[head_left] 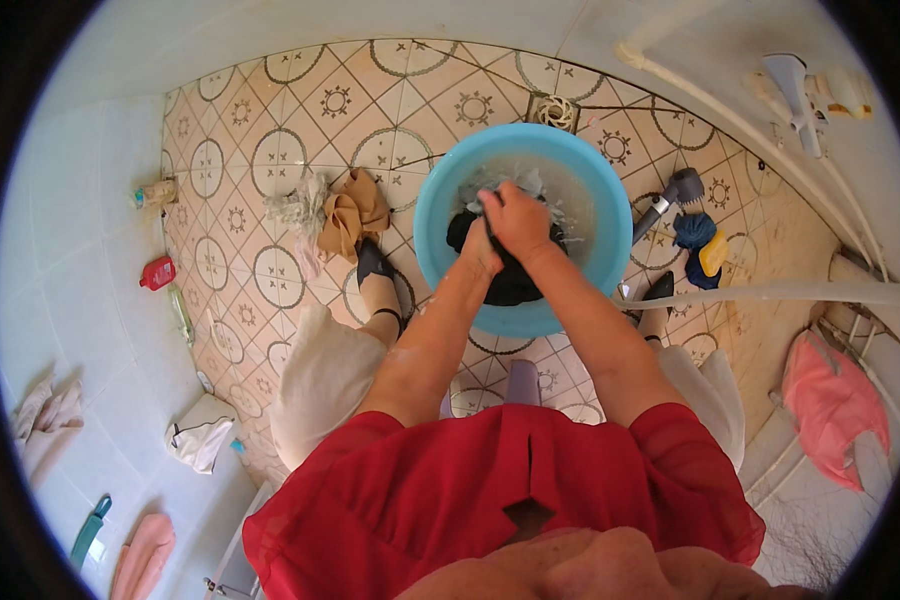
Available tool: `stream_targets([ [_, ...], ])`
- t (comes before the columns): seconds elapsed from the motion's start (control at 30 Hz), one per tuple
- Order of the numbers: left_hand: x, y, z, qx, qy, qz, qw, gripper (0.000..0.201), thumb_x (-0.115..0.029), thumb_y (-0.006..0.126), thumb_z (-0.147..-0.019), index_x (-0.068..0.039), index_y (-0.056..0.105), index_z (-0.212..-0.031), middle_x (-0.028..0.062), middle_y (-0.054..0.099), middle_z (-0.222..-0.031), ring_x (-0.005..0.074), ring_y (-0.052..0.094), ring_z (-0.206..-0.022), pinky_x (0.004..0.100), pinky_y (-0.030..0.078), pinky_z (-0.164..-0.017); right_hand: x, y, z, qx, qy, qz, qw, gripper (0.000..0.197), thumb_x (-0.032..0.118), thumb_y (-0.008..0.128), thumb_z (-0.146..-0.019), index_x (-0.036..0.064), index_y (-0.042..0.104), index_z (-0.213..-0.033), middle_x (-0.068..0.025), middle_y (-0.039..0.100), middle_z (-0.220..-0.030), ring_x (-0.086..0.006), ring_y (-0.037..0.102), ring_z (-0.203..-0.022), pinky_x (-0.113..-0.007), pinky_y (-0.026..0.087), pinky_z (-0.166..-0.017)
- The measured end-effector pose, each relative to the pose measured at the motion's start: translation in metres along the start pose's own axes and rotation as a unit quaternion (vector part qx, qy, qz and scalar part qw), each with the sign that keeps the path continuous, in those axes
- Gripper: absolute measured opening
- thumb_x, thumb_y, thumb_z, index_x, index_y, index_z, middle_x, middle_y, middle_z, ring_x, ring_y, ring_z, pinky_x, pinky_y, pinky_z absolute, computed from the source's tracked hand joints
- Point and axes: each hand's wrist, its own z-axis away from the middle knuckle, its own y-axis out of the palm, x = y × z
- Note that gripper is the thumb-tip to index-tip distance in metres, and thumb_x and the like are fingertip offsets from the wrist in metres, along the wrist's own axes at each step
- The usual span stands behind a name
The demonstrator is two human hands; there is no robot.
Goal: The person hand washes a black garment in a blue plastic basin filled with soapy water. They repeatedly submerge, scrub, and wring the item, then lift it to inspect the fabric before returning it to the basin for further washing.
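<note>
Over a light blue basin [428, 270] of cloudy, sudsy water, both my hands are closed on a wet black cloth [513, 282]. My left hand [483, 248] grips it from the left, its fingers mostly hidden. Just above and against it, my right hand [519, 217] is curled round the upper part of the cloth. Part of the black fabric hangs down into the basin below my wrists. Pale suds [515, 178] float beyond my hands.
Brown cloth [355, 213] and pale crumpled cloth [300, 205] lie on the tiled floor left of the basin. To the right are a shower head [683, 187], dark blue cloth [694, 231] and a yellow piece [713, 253]. A whitish hose [770, 292] crosses at right.
</note>
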Motion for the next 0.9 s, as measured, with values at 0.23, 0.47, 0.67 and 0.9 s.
stream_targets([
  [0.23,-0.028,-0.027,-0.009,0.03,-0.003,0.008,0.999,0.047,-0.031,0.061,-0.084,-0.005,0.05,-0.122,0.0114,0.053,-0.123,0.027,0.049,-0.114,0.04,0.035,-0.101,-0.093,-0.005,-0.027,-0.044,0.246,-0.066,0.966,0.05,0.026,0.063,-0.08,0.0051,0.048,-0.122,-0.0215,0.054,-0.115,-0.0372,0.051,-0.108,-0.045,0.042,-0.09],
  [0.47,-0.03,-0.018,-0.004,-0.023,-0.009,0.013,1.0,0.057,-0.038,0.064,-0.082,-0.01,0.046,-0.128,0.0071,0.05,-0.128,0.0254,0.044,-0.119,0.04,0.03,-0.104,-0.095,-0.007,-0.001,0.046,0.167,-0.114,0.978,0.057,-0.003,0.052,-0.072,0.0091,0.046,-0.127,-0.0163,0.048,-0.128,-0.0349,0.046,-0.118,-0.039,0.037,-0.098],
  [0.67,-0.032,-0.019,-0.008,0.006,-0.006,0.005,1.0,0.053,-0.04,0.063,-0.083,-0.009,0.05,-0.124,0.0101,0.057,-0.114,0.0266,0.055,-0.102,0.0407,0.046,-0.088,0.037,-0.037,0.06,0.165,-0.028,-0.191,0.967,0.038,0.004,0.05,-0.07,0.0084,0.058,-0.107,-0.0137,0.057,-0.092,-0.0311,0.058,-0.087,-0.036,0.047,-0.076],
  [0.9,0.001,-0.052,-0.033,0.077,-0.019,0.01,0.997,0.032,-0.03,0.05,-0.09,-0.004,0.059,-0.107,0.0109,0.062,-0.1,0.0237,0.06,-0.089,0.0358,0.05,-0.078,0.022,0.007,0.043,0.047,-0.09,0.005,0.995,0.021,0.029,0.057,-0.085,0.0082,0.056,-0.081,-0.0109,0.061,-0.071,-0.0307,0.06,-0.064,-0.04,0.047,-0.052],
])
